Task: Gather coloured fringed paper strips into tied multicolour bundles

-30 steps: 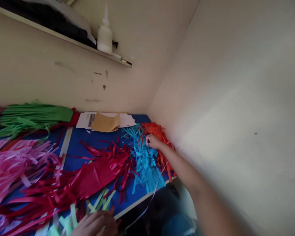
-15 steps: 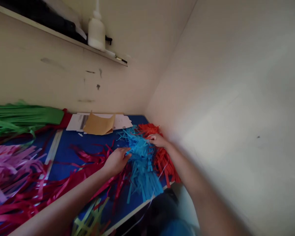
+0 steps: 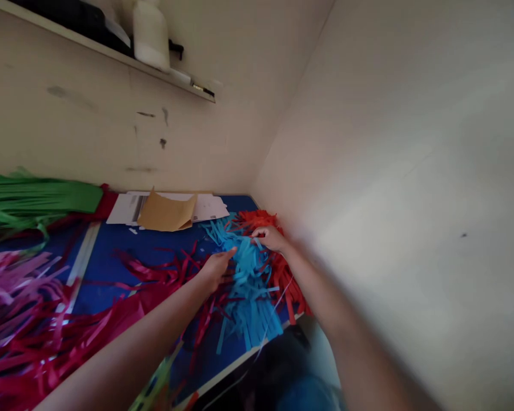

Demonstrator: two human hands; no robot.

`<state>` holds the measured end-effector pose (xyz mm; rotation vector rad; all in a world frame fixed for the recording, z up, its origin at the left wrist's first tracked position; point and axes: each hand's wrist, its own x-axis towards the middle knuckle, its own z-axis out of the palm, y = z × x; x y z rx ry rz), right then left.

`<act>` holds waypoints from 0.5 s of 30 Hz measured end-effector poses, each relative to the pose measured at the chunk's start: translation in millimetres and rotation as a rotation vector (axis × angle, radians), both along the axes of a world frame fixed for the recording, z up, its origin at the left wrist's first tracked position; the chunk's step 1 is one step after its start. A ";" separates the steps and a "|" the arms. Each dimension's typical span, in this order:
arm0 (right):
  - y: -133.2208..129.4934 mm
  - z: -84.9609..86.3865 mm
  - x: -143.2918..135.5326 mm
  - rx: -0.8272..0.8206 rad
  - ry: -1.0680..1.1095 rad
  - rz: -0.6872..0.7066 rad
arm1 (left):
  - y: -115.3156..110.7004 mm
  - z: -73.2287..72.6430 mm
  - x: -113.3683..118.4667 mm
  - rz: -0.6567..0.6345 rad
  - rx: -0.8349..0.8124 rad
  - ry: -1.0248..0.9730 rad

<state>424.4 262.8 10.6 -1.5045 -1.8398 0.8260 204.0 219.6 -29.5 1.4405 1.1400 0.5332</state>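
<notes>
A fringed bundle of light blue strips (image 3: 251,285) lies at the right end of the blue table (image 3: 107,245). Orange-red strips (image 3: 286,279) lie beside and behind it, against the wall. My right hand (image 3: 269,237) is pinched at the upper part of the blue bundle, where blue strips meet its fingertips. At the bundle's left side is my left hand (image 3: 217,267), thumb raised and the other fingers blurred, so its hold cannot be made out. Crimson strips (image 3: 154,285) spread beneath and left of my left forearm.
Green fringed paper (image 3: 47,197) and pink strips (image 3: 17,291) lie at the left. Brown paper (image 3: 167,211) rests on white sheets (image 3: 209,207) by the wall. Yellow-green strips (image 3: 154,382) are near the front edge. A shelf above holds a white bottle (image 3: 151,37).
The view has shifted slightly. My left hand has turned thumb-up and moved a little along the blue bundle's left side. Blue strips near my right fingertips are raised and rearranged.
</notes>
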 end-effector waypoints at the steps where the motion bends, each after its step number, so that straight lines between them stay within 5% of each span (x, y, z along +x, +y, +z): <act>1: -1.3 0.8 -0.2 -0.001 0.010 0.002 | -0.2 -0.7 -1.7 0.000 0.057 0.042; 5: -7.0 6.7 -3.1 0.004 0.043 0.023 | -2.8 -0.4 -9.2 -0.053 0.403 0.198; 9: -8.4 18.6 -1.9 0.051 0.083 -0.001 | -2.5 -2.1 -11.8 -0.267 0.685 0.293; 15: 2.1 75.2 29.9 0.350 0.207 -0.225 | -5.0 -14.8 -16.0 -0.396 0.831 0.389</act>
